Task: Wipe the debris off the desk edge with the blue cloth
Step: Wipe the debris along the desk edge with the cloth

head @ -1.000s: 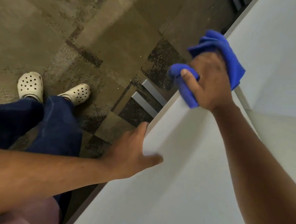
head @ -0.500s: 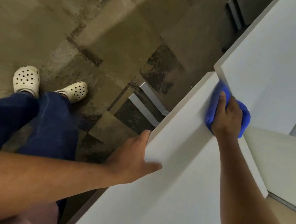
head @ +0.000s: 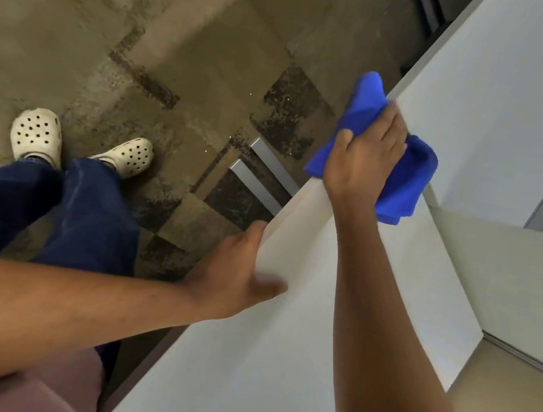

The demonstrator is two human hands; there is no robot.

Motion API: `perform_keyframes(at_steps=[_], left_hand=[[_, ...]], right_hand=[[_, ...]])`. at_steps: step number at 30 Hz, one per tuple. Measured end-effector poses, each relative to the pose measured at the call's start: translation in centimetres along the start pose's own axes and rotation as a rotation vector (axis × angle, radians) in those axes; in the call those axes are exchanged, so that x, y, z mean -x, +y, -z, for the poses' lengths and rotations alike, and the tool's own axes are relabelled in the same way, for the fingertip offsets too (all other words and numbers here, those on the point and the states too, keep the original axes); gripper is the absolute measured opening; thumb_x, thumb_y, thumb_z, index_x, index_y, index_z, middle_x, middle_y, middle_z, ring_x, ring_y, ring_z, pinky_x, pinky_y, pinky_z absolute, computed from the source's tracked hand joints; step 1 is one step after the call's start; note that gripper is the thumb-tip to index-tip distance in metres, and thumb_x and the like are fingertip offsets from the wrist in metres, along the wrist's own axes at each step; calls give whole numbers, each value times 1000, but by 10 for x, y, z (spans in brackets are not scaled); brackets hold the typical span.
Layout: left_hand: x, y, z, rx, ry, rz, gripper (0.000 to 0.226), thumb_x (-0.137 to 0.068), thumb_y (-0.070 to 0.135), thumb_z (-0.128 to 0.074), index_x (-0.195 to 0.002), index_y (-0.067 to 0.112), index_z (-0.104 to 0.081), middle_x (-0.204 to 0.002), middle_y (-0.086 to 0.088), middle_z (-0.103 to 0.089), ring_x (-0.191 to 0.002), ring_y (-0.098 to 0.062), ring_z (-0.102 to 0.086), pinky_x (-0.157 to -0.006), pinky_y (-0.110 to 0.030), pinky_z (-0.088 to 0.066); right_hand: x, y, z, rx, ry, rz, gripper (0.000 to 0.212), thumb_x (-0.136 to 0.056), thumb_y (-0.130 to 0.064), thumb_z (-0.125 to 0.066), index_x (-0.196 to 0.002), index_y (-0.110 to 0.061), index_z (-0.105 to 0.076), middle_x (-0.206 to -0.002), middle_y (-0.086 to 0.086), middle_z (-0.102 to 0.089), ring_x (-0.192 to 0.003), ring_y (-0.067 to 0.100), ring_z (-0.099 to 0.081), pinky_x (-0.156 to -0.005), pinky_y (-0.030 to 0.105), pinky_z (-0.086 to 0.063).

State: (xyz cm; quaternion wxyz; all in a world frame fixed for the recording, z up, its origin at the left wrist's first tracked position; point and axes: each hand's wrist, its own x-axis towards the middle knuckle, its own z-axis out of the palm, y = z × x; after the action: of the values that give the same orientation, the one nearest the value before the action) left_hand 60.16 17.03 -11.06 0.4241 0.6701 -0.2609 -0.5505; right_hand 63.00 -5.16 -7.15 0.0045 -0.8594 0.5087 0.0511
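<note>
Blue cloth sits bunched under my right hand, fingers clamped on it, half overhanging the desk edge running toward upper right, while my left hand braces lower down, fingers spread.

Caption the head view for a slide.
Right hand presses a bunched blue cloth over the white desk edge while the left hand braces on that edge.

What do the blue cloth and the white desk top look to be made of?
The blue cloth, bunched in the right hand, looks like soft microfibre: matte, plush, folding in thick rounded creases. The white desk top looks like smooth matte laminate over board, going by its flat, even surface and crisp square edge; its core is not visible.
</note>
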Motion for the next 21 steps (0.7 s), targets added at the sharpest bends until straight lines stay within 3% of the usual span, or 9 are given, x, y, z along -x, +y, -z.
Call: perform_keyframes(at_steps=[3, 5, 8, 10, 12, 14, 16, 21], left_hand=[[0, 3, 3, 3, -12, 33, 74, -74, 57, -83, -131, 40, -39, -122, 14, -63, -95, -4, -64, -69, -23, -62], [1, 5, 4, -2, -12, 46, 72, -73, 57, -82, -129, 37, -42, -116, 13, -64, -94, -5, -65, -71, -32, -64], [2, 5, 6, -2, 12, 47, 65, -72, 57, -83, -121, 36, -45, -108, 15, -65, -87, -2, -65, -67, -32, -61], [1, 4, 5, 30, 5, 40, 66, -73, 56, -84, -122, 35, -46, -112, 14, -66, -92, -4, -66, -71, -34, -63], [1, 3, 5, 42, -7, 31, 69, -74, 58, -83, -126, 35, -44, -115, 14, -65, -95, -3, -66, -68, -27, -62], [2, 3, 5, 42, -16, 21, 72, -74, 58, -84, -128, 37, -42, -116, 15, -64, -95, -2, -66, -63, -17, -58], [3, 4, 6, 48, -19, 21, 73, -73, 57, -85, -128, 38, -42, -114, 17, -63, -95, -2, -66, -62, -17, -58], [4, 5, 5, 71, -11, 77, 67, -70, 56, -87, -120, 37, -48, -106, 18, -66, -90, -4, -68, -64, -23, -59]], right_hand=[[12, 13, 3, -10, -42, 178, 58, -109, -30, -39, -163, -9, -29, -175, 12, -17, -164, 32, -10, -134, 47, -10], [23, 23, 3, -48, -72, 320, 47, -111, -32, -36, -150, -10, -52, -169, 9, -34, -164, 33, -11, -133, 50, -11], [32, 41, 4, -35, -105, 578, 41, -111, -33, -36, -119, -9, -68, -135, 6, -64, -157, 31, -30, -132, 49, -16], [12, 51, 11, -1, -131, 782, 38, -110, -35, -41, -104, -10, -69, -109, 8, -68, -131, 31, -54, -126, 48, -27], [-24, 48, 18, 60, -175, 940, 45, -108, -42, -40, -87, -12, -66, -86, 6, -64, -91, 29, -60, -107, 43, -41], [-54, 35, 23, 148, -200, 909, 57, -106, -52, -34, -77, -14, -64, -70, 4, -60, -71, 26, -56, -92, 43, -49], [-61, 25, 22, 210, -180, 804, 62, -104, -56, -33, -73, -12, -63, -64, 7, -59, -66, 28, -58, -87, 46, -51], [-15, 27, 16, 121, -124, 748, 51, -106, -46, -37, -82, -16, -71, -79, 0, -69, -84, 22, -57, -102, 40, -41]])
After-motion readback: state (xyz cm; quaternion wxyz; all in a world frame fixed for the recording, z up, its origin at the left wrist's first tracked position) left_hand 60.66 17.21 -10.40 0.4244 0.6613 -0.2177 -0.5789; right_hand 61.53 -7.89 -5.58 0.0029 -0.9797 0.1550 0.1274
